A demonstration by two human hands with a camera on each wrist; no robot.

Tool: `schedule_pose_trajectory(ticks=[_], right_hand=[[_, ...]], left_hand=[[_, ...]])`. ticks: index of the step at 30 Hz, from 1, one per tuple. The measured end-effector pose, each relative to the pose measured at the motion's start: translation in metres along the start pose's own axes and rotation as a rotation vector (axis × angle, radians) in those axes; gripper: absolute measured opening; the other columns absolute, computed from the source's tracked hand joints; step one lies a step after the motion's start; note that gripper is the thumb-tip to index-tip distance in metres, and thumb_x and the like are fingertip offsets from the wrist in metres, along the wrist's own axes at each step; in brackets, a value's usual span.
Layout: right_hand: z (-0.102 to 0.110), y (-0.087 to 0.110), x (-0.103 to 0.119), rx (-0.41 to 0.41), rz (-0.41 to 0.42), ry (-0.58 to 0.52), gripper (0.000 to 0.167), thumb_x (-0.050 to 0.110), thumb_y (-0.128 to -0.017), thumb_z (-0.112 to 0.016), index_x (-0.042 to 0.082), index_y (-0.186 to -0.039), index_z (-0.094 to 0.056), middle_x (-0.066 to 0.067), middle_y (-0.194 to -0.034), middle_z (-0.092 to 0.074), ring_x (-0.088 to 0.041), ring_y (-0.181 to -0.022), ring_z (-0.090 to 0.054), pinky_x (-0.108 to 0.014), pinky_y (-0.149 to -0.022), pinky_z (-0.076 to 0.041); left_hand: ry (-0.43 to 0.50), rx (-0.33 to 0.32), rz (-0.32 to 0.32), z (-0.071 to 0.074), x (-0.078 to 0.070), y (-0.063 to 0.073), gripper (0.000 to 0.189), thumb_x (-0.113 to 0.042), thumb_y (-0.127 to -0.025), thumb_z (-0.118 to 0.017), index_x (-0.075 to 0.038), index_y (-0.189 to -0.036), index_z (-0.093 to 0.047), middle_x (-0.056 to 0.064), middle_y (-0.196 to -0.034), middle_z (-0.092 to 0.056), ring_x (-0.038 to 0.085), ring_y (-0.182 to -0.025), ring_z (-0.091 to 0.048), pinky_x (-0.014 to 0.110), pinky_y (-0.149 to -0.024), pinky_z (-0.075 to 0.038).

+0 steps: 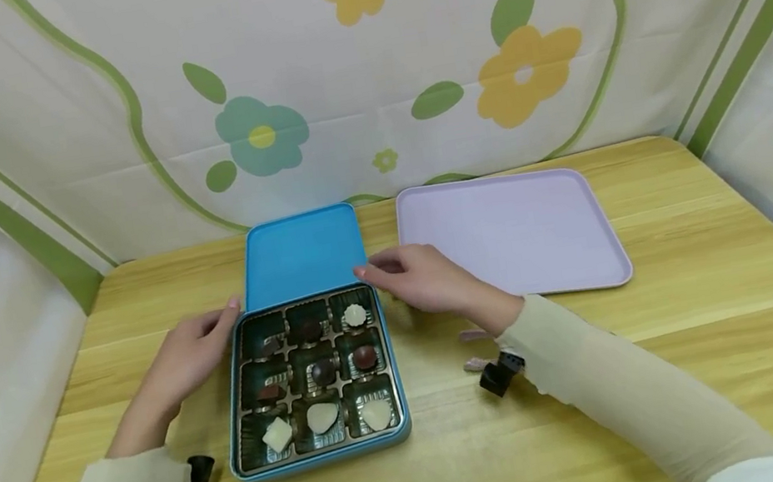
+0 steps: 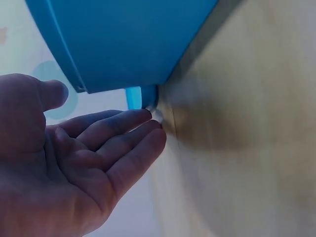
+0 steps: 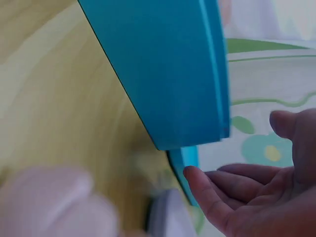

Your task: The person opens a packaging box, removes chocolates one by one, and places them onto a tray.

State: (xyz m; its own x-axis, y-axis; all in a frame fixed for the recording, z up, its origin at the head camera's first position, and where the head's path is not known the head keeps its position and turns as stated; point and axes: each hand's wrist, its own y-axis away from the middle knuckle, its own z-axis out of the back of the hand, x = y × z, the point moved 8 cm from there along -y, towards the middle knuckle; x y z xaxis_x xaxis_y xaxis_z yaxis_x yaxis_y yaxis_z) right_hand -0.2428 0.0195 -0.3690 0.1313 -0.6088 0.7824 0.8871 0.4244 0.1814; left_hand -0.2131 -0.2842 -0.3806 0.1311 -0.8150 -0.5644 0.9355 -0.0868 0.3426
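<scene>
The fingers [image 2: 138, 160] of the left hand [image 1: 188, 355] and right hand [image 1: 430, 278] were loosely extended, gripping nothing, by the far corners of the blue tin [image 1: 400, 399]; contact was unclear. The tin sat uncovered on the tabletop [image 1: 513, 465], the blue lid [image 1: 301, 254] just behind. A one-sided lift could likely have tipped chocolates [image 1: 322, 417] from their compartments.

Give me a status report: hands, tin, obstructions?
Left hand and right hand empty, near far corners of tin. Nine chocolates showing. Lid lying behind, nothing over the chocolates.
</scene>
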Motion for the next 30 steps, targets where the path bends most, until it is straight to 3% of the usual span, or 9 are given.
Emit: schedule_pose_trajectory(ticks=[8,14,16,18,21,23,25,28,30], right_hand=[[0.033,0.075,-0.03,-0.123,0.072,-0.082,0.045,0.039,-0.108,-0.065,0.011,-0.144,-0.068,-0.006,-0.136,-0.075,-0.025,-0.116,-0.076,-0.044,-0.104,-0.062],[0.063,0.126,-0.075,-0.214,0.081,0.025,0.028,0.032,-0.105,-0.072,0.016,-0.128,-0.079,-0.002,-0.125,-0.08,-0.017,-0.104,-0.075,-0.027,-0.086,-0.063],[0.07,0.138,-0.088,-0.224,0.065,0.077,0.025,0.031,-0.102,-0.076,0.018,-0.123,-0.081,0.0,-0.121,-0.081,-0.014,-0.101,-0.074,-0.025,-0.081,-0.062],[0.074,0.146,-0.098,-0.215,0.069,0.134,0.025,0.03,-0.099,-0.081,0.018,-0.12,-0.082,0.001,-0.117,-0.082,-0.012,-0.098,-0.074,-0.026,-0.081,-0.062],[0.074,0.15,-0.104,-0.161,0.115,0.207,0.034,0.034,-0.093,-0.086,0.016,-0.122,-0.081,0.004,-0.115,-0.08,-0.011,-0.097,-0.074,-0.027,-0.081,-0.063],[0.07,0.15,-0.105,-0.115,0.156,0.236,0.041,0.038,-0.09,-0.088,0.016,-0.124,-0.079,0.007,-0.115,-0.078,-0.009,-0.096,-0.072,-0.028,-0.082,-0.063],[0.068,0.151,-0.106,-0.088,0.178,0.255,0.046,0.042,-0.087,-0.09,0.017,-0.124,-0.078,0.009,-0.114,-0.075,-0.007,-0.095,-0.069,-0.027,-0.081,-0.061],[0.068,0.153,-0.108,-0.081,0.178,0.279,0.046,0.042,-0.083,-0.094,0.021,-0.121,-0.078,0.011,-0.109,-0.07,-0.003,-0.093,-0.062,-0.026,-0.08,-0.058],[0.067,0.154,-0.11,-0.079,0.169,0.279,0.044,0.039,-0.083,-0.095,0.023,-0.119,-0.077,0.011,-0.107,-0.067,-0.003,-0.093,-0.06,-0.025,-0.08,-0.056]], left_hand=[[0.147,-0.054,-0.051,-0.013,0.008,0.05,0.078,-0.062,-0.114,-0.03,-0.008,-0.171,-0.029,0.029,-0.171,-0.036,0.054,-0.152,-0.041,0.075,-0.117,-0.04],[0.264,-0.052,-0.048,-0.025,0.022,0.079,0.067,-0.051,-0.116,-0.038,-0.02,-0.173,-0.023,0.02,-0.177,-0.028,0.052,-0.155,-0.037,0.078,-0.116,-0.037],[0.278,-0.044,-0.026,-0.03,0.027,0.085,0.067,-0.05,-0.116,-0.041,-0.022,-0.174,-0.022,0.02,-0.177,-0.028,0.051,-0.155,-0.039,0.07,-0.117,-0.044],[0.299,-0.031,-0.01,-0.035,0.03,0.089,0.068,-0.047,-0.115,-0.045,-0.024,-0.174,-0.02,0.021,-0.177,-0.028,0.051,-0.155,-0.038,0.047,-0.115,-0.053],[0.352,-0.012,0.006,-0.041,0.034,0.093,0.072,-0.043,-0.114,-0.053,-0.026,-0.174,-0.018,0.021,-0.178,-0.025,0.052,-0.156,-0.035,0.019,-0.1,-0.054],[0.388,-0.001,0.005,-0.045,0.035,0.094,0.078,-0.039,-0.112,-0.059,-0.027,-0.175,-0.015,0.021,-0.179,-0.021,0.053,-0.159,-0.03,0.024,-0.105,-0.055],[0.409,0.012,-0.012,-0.048,0.034,0.095,0.086,-0.033,-0.109,-0.066,-0.028,-0.175,-0.012,0.021,-0.18,-0.018,0.054,-0.16,-0.026,0.041,-0.115,-0.052],[0.416,0.034,-0.065,-0.052,0.031,0.097,0.103,-0.022,-0.101,-0.078,-0.027,-0.175,-0.007,0.023,-0.18,-0.015,0.057,-0.159,-0.023,0.035,-0.119,-0.047],[0.426,0.041,-0.104,-0.053,0.028,0.099,0.114,-0.017,-0.094,-0.084,-0.027,-0.175,-0.005,0.024,-0.179,-0.015,0.06,-0.157,-0.025,0.018,-0.11,-0.048]])
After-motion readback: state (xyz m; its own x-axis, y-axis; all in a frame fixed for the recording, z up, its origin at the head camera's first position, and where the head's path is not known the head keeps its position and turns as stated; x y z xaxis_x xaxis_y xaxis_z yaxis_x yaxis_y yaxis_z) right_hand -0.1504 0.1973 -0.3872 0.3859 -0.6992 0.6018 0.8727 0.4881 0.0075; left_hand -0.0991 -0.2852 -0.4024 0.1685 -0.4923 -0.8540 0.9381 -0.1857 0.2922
